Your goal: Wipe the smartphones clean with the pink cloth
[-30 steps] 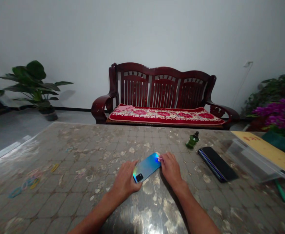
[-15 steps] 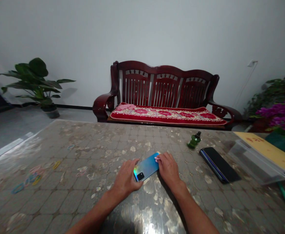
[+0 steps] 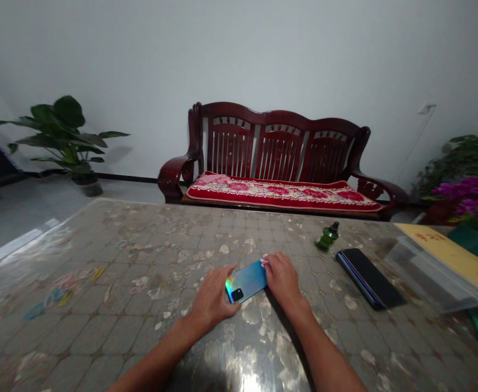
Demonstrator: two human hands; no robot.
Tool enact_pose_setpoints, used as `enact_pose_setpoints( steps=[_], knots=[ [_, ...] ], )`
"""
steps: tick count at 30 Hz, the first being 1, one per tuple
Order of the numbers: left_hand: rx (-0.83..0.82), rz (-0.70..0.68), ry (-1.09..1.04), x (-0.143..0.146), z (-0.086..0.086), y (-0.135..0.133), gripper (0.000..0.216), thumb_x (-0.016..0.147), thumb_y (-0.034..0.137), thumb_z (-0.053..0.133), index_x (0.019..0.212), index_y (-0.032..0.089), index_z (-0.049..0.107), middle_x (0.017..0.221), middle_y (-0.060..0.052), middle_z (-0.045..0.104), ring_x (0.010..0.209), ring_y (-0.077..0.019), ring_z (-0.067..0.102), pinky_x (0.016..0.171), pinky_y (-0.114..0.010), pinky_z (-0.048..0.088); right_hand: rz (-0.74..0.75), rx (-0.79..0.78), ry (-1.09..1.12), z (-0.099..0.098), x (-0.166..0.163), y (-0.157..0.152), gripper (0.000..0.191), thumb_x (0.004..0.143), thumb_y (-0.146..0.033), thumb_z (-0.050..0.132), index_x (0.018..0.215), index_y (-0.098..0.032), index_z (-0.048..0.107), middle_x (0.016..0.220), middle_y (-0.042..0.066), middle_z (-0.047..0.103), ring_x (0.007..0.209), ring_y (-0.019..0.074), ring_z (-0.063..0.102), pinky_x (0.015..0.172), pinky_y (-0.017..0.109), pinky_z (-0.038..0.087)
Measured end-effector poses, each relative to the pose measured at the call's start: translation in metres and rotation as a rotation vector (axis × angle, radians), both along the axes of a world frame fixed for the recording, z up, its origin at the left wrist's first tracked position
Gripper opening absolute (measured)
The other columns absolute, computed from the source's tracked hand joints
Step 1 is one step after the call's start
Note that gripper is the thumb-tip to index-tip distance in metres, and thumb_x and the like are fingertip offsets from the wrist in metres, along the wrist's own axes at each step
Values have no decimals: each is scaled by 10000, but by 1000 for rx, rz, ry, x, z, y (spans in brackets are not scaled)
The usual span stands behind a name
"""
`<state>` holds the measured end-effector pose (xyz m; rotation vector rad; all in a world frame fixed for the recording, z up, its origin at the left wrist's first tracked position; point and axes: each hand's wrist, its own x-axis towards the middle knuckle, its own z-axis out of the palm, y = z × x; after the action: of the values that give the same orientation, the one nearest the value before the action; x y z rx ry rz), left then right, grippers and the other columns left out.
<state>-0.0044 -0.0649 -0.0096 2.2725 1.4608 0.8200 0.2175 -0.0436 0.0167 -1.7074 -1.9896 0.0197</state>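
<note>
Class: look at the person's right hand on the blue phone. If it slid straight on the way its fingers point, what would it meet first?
The right hand points away and slightly left, over the blue phone's far end. Beyond lies only bare table; the way looks free, though depth is uncertain.

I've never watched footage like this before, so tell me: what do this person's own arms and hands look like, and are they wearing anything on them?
Both are bare. The left hand and right hand wear no gloves, and no ring, watch or bracelet shows. The forearms come up from the bottom edge with no sleeve in view, so any clothing stops above what the picture shows. No markings or tattoos can be made out in the dim light.
</note>
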Motion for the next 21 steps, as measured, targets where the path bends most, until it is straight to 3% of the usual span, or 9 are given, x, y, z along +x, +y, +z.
enact_pose_setpoints(
  steps=[2,7,9,15,18,21],
  knots=[
    [2,1,-9,0,0,0,733,576,218,725,1283,181,534,1180,-122,646,1088,-333,598,968,-464,482,27,-10,8,0,-9,-4,147,942,-157,549,908,-197,686,925,70,646,912,216,566,809,299,419],
    [7,4,-28,1,1,0,724,574,205,716,1275,197,535,1173,-109,651,1081,-329,602,970,-473,482,289,-47,32,0,-34,-19,157,911,-122,575,940,-224,692,919,31,643,913,187,561,815,267,413],
    [-3,4,-31,1,2,0,728,574,204,719,1278,203,533,1182,-107,649,1093,-328,600,980,-470,480,268,-60,20,2,-29,-16,163,918,-125,565,933,-223,694,912,31,643,909,184,564,813,262,412],
    [-39,-5,-21,1,6,0,760,571,205,718,1304,192,520,1217,-121,636,1116,-333,590,1000,-475,463,-4,-69,-49,7,-5,9,182,944,-144,529,896,-197,697,944,79,656,932,210,573,816,290,410],
    [-50,-17,-26,1,7,1,772,571,213,720,1314,186,514,1219,-122,637,1117,-338,591,1005,-484,460,57,-66,-35,6,-25,3,179,923,-113,539,875,-198,689,922,71,652,916,211,568,803,295,414],
    [-50,-7,-43,2,7,1,751,584,233,725,1305,185,520,1201,-122,646,1107,-337,597,1003,-486,462,234,-50,-4,3,-50,-11,204,888,-61,541,880,-209,682,919,48,646,908,197,561,792,284,414]
  ],
)
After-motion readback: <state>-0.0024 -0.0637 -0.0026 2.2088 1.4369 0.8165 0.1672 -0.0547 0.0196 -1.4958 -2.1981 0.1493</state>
